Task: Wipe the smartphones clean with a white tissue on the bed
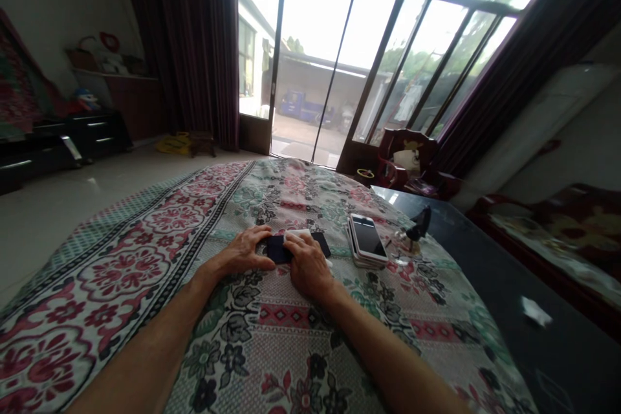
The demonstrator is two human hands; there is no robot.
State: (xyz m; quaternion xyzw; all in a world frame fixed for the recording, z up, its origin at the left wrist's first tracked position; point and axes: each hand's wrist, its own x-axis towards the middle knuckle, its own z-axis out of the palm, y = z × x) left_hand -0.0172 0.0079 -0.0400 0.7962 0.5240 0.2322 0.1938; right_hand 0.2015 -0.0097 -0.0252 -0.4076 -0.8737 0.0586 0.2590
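Note:
A dark smartphone (276,251) lies flat and lengthwise on the patterned tablecloth (291,349). My left hand (246,250) grips its left end, thumb on the near edge and fingers on the far edge. Pressed onto the phone's face is a white cloth or tissue (299,233), bunched under the closed fingers of my right hand (310,266). Part of the phone is hidden by that hand, and its dark right end (321,244) shows beyond the knuckles. To the right sits a stack of several phones (369,240), the top one white-framed with a dark screen.
Right of the stack stands a small black object on a clear base (418,225), its kind unclear. A dark glossy table (485,284) adjoins on the right, with a crumpled white piece (535,312) on it. Behind are a wooden chair (407,158) and glass doors (330,77).

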